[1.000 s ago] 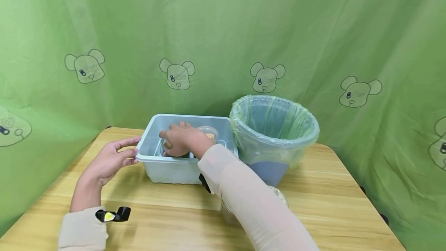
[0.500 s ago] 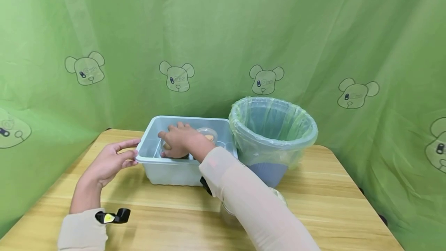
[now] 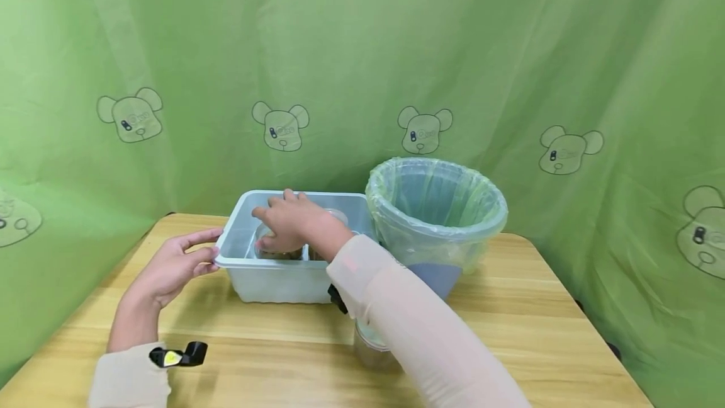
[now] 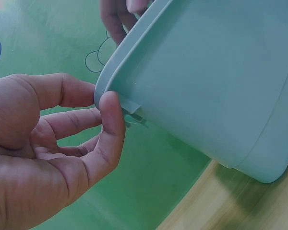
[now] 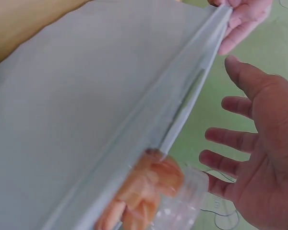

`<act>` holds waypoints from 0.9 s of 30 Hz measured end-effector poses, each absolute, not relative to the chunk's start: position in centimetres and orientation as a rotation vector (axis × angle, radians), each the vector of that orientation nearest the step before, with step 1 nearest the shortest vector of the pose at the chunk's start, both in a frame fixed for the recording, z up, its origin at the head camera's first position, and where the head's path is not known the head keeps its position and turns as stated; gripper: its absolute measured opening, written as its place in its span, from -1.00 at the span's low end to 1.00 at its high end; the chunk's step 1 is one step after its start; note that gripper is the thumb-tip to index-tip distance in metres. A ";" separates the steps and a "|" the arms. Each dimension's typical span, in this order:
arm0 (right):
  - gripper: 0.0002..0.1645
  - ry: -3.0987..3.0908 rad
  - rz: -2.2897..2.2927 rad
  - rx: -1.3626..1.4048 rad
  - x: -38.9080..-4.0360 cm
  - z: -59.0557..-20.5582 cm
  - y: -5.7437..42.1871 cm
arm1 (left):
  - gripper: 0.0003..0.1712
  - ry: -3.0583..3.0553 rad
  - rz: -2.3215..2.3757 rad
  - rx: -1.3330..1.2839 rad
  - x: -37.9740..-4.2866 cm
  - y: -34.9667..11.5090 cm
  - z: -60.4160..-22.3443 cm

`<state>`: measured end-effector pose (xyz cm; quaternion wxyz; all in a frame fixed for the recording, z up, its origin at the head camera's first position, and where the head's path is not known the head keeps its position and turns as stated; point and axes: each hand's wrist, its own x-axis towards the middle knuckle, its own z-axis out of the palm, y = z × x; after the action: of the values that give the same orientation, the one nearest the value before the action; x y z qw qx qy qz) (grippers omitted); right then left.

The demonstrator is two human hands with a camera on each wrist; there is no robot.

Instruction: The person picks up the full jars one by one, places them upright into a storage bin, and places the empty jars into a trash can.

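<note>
My left hand (image 3: 170,266) pinches the left front corner of a pale blue plastic bin (image 3: 277,281). In the left wrist view thumb and fingers meet the bin's rim (image 4: 134,36) from both sides. My right hand (image 3: 291,222) hovers over the bin's left half with spread fingers; the right wrist view shows its palm (image 5: 269,153) with nothing held. Below it in the bin sits a clear round container (image 3: 280,255), partly covered by the hand. A second clear container (image 3: 337,214) stands to its right; orange-brown pieces (image 5: 149,184) show through clear plastic in the right wrist view.
A blue bucket (image 3: 433,276) lined with a green translucent bag (image 3: 436,228) stands right beside the bin. Nearer on the wooden table (image 3: 272,357) is a clear jar (image 3: 370,354), partly behind the right sleeve. A green curtain (image 3: 351,49) hangs behind.
My right hand has risen slightly from the clear container, and its fingers have spread, leaving the container in the bin. The left hand stays on the rim. The head view has shifted slightly.
</note>
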<state>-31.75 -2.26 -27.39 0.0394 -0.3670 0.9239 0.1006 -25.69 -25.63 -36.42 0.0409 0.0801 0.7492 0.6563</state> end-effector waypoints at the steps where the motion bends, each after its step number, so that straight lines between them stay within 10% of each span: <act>1: -0.12 2.835 0.310 -1.133 -31.7 -27.2 -2.2 | -0.35 2.296 2.011 0.246 -25.7 -25.6 -36.4; 27: -0.12 2.962 0.179 -1.146 -28.7 -21.6 4.2 | -0.35 2.298 2.006 0.238 -25.7 -25.6 -36.5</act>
<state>-28.74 4.23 -21.62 -0.0198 -0.3602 0.9310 0.0561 -25.74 -25.58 -36.53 0.0409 0.0776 0.7505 0.6550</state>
